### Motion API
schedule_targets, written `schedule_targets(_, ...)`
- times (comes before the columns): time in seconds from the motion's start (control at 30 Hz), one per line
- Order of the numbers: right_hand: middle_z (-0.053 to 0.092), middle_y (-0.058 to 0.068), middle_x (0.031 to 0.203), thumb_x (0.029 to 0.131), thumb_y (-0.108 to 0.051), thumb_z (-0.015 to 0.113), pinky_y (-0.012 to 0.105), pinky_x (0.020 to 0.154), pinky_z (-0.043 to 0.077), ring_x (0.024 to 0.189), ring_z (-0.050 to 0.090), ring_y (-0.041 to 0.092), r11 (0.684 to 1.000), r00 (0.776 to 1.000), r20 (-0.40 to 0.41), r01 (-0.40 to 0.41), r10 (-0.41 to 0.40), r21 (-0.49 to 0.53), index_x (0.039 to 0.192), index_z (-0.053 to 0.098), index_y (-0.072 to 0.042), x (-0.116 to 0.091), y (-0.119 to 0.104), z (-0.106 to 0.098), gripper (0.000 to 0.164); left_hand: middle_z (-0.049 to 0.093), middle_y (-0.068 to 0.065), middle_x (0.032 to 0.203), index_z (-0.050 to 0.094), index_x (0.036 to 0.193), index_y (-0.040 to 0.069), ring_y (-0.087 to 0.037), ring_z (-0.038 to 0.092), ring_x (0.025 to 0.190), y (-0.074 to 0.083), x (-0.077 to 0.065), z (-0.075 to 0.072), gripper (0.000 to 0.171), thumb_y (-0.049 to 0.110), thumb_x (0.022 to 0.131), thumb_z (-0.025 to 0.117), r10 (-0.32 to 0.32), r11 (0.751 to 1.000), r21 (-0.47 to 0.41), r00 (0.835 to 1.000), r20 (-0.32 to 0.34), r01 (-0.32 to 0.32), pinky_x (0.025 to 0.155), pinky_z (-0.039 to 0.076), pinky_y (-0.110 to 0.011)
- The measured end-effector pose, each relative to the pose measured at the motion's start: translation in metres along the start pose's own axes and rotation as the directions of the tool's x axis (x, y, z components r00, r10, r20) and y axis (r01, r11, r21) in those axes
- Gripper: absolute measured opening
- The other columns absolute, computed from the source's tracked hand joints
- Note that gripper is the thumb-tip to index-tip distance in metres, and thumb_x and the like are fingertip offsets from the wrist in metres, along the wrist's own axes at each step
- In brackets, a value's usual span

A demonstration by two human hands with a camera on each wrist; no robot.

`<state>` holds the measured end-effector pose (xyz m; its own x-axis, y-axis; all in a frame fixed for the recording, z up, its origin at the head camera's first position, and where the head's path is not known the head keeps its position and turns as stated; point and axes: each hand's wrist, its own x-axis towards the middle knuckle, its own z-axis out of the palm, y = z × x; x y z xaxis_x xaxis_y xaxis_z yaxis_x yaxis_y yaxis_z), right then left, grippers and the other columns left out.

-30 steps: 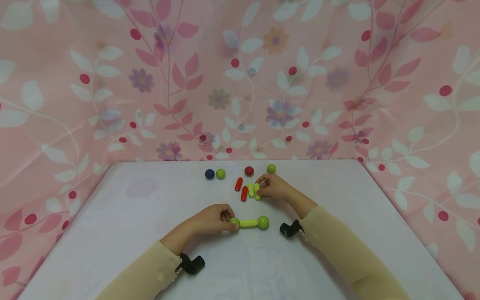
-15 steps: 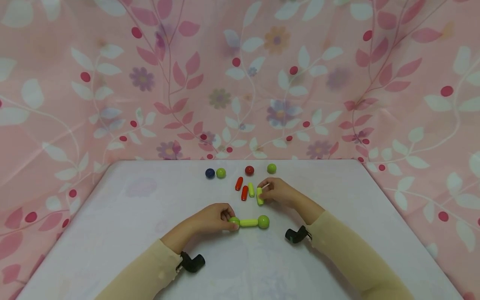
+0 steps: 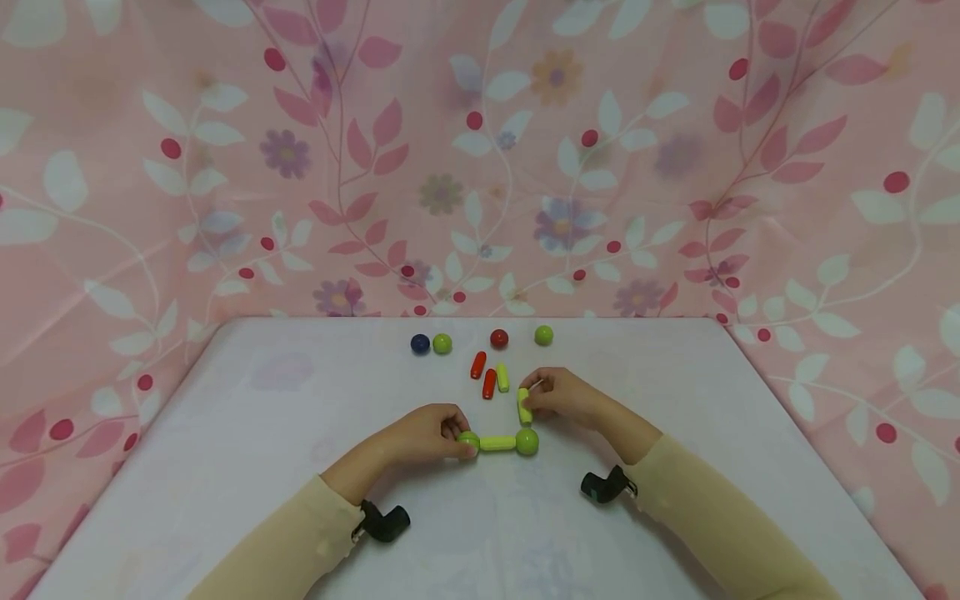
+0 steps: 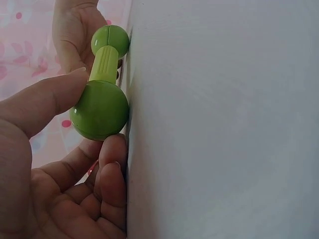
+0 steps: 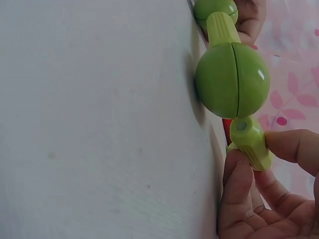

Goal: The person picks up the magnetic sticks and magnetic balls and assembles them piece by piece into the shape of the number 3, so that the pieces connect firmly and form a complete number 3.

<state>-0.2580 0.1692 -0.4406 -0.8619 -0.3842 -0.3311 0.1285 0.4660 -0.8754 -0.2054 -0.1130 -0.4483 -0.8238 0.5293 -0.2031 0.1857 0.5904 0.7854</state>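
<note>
On the white table, a yellow-green rod [image 3: 498,444] joins a left green ball [image 3: 468,440] to a right green ball [image 3: 527,442], like a dumbbell. My left hand [image 3: 426,435] pinches the left ball between thumb and fingers, its thumb lying along the ball's side in the left wrist view. Farther right, my right hand [image 3: 566,395] pinches a second yellow-green rod [image 3: 523,407], which points toward me just behind the right ball. In the right wrist view this held rod [image 5: 250,144] shows a grey round spot on its end, right at the ball's edge.
Behind the hands lie two red rods [image 3: 489,383] and another yellow-green rod [image 3: 502,377]. Along the far edge sit a dark blue ball [image 3: 420,344], a red ball [image 3: 498,339] and two green balls [image 3: 543,335]. A pink floral cloth [image 3: 442,167] hangs behind the table [image 3: 300,367].
My right hand has drawn one yellow-green rod away from the others, toward me and slightly right, up to the right green ball. The left hand keeps its hold in place.
</note>
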Motion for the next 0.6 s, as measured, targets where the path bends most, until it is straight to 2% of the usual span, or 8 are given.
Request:
schedule_targets(0.27, 0.063, 0.008, 0.089, 0.091, -0.008, 0.07, 0.029, 0.075, 0.054, 0.08, 0.063, 0.018, 0.999, 1.0, 0.024, 0.008, -0.008, 0.036, 0.116, 0.062, 0.001, -0.0046, -0.0033, 0.0049, 0.028, 0.061, 0.002, 0.089, 0.065, 0.1, 0.014, -0.016, 0.056, 0.081, -0.0009, 0.0004, -0.0011, 0.03, 0.034, 0.085, 0.081, -0.008, 1.0, 0.005, 1.0, -0.005, 0.008, 0.07, 0.048, -0.031)
schedule_targets(0.6, 0.063, 0.007, 0.087, 0.092, -0.009, 0.07, 0.028, 0.074, 0.054, 0.077, 0.062, 0.016, 0.999, 0.999, 0.048, -0.009, 0.007, 0.035, 0.117, 0.062, 0.003, -0.0048, -0.0026, 0.0063, 0.029, 0.061, 0.002, 0.089, 0.065, 0.1, 0.014, -0.016, 0.056, 0.082, 0.001, -0.0014, -0.0006, 0.029, 0.034, 0.085, 0.08, -0.004, 1.0, 0.0, 1.0, -0.007, 0.004, 0.071, 0.048, -0.03)
